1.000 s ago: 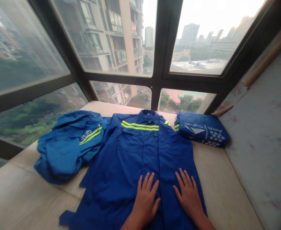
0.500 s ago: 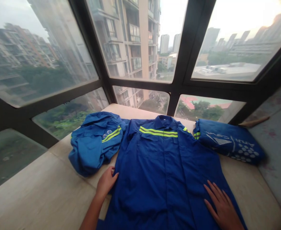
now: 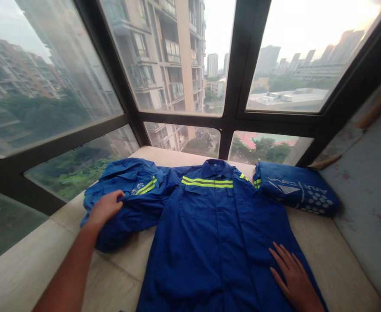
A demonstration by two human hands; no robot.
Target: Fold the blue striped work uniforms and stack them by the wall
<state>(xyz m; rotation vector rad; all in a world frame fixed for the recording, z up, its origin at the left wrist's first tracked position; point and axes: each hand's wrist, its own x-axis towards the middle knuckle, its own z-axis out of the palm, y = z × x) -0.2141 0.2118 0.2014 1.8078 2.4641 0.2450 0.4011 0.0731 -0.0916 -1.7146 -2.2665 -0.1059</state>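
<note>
A blue work jacket [image 3: 203, 234] with yellow-green reflective stripes across its chest lies front up, collar toward the window. My left hand [image 3: 108, 208] is closed on the jacket's left-side sleeve [image 3: 141, 208], drawn out sideways over a crumpled blue garment [image 3: 112, 171]. My thumb and fingers pinch the cloth near the sleeve's end. On the jacket's lower right part my right hand [image 3: 291, 273] rests flat, fingers stretched out. The jacket's other sleeve is folded in along its right side. The hem runs out of the picture at the bottom.
A folded blue bundle [image 3: 296, 188] with white printing stands at the right, beside the patterned wall [image 3: 366, 225]. All the cloth lies on a pale stone sill [image 3: 24, 268]. Dark window frames [image 3: 177, 118] close off the back and left.
My left hand has moved left and away from me, from the jacket's side onto the crumpled garment, pulling the sleeve outward. My right hand stays flat on the jacket. The view has shifted slightly.
</note>
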